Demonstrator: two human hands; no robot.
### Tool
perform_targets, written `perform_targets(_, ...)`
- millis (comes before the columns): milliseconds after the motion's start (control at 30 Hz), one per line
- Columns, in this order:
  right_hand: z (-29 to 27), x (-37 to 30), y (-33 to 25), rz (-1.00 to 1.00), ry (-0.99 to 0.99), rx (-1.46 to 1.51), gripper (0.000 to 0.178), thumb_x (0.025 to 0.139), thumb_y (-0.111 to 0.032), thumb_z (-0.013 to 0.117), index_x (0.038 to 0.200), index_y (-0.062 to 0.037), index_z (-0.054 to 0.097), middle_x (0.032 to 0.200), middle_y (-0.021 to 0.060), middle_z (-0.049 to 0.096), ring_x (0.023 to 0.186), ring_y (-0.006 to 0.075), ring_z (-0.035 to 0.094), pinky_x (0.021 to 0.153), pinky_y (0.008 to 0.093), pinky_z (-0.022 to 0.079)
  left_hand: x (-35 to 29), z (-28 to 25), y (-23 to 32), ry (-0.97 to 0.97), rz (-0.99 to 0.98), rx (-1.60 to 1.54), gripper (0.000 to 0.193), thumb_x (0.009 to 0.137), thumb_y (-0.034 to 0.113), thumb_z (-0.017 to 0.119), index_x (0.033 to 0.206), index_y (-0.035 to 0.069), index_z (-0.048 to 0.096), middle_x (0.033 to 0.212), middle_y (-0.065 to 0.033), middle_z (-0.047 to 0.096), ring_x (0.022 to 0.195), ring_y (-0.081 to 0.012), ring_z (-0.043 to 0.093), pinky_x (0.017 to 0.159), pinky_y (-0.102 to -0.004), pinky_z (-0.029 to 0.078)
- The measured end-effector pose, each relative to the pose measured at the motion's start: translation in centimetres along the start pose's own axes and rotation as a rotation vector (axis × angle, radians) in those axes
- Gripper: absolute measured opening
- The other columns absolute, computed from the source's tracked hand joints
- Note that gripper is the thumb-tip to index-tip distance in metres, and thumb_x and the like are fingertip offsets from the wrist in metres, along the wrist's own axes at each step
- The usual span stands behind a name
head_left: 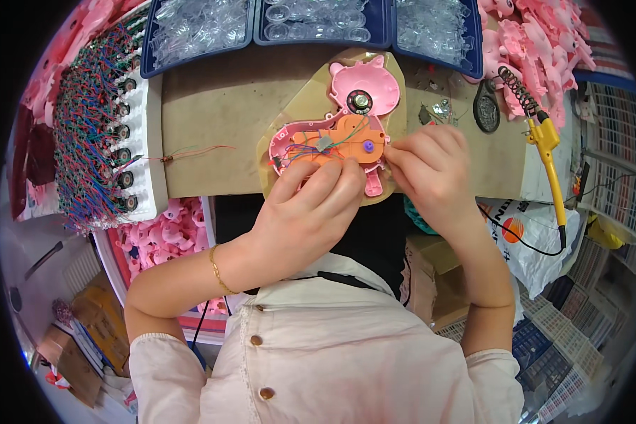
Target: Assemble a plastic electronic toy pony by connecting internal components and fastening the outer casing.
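A pink animal-shaped toy shell half (383,86) lies open on a tan pad (311,90). Its round head part holds a black-rimmed speaker (360,101). An orange gearbox (353,129) with a purple knob (368,147) sits in the body part, with thin coloured wires across it. My left hand (307,194) has its fingers curled at the near edge of the shell and gearbox, steadying them. My right hand (431,169) pinches thumb and forefinger together at the right edge of the shell; whatever lies between the fingertips is too small to make out.
Blue bins (318,41) of clear plastic parts line the back. Wired speakers fill a white rack (148,141) at left; one wired piece (168,158) lies beside it. A yellow soldering iron (546,138) leans at right below piled pink shells (544,49). More pink parts (166,240) lie lower left.
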State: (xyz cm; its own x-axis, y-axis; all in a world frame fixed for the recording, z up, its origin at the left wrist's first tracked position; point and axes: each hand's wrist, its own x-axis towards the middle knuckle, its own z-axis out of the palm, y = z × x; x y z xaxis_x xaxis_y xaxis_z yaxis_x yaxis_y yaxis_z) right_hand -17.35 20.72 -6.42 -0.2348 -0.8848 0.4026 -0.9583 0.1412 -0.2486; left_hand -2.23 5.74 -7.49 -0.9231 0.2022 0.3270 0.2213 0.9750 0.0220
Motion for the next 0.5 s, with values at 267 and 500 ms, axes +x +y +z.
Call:
perform_targets(267,-1.8,2.5,0.4,0.119,-0.293,-0.027,0.016,0.067,-0.008,0.071,0.073,-0.0049,0.056,0.074,0.0079,0.053,0.073,0.0282,0.053,0.069,0.0385,0.042,0.7,0.5,0.2,0.085,-0.025,-0.028,0.031,0.067,0.016,0.058,0.094,0.004,0.063,0.104,-0.0046,0.054,0.097,-0.0162,0.05,0.083,-0.0303,0.04)
perform_targets(500,-2.3,2.0,2.5,0.376,-0.362,0.486,0.015,0.076,-0.013,0.069,0.088,-0.0041,0.064,0.085,0.0106,0.062,0.082,0.0265,0.059,0.075,0.0353,0.046,-0.1,0.2,-0.1,0.007,0.014,-0.064,0.046,0.069,0.017,0.055,0.112,0.001,0.062,0.118,-0.0101,0.054,0.107,-0.0218,0.051,0.096,-0.0388,0.036)
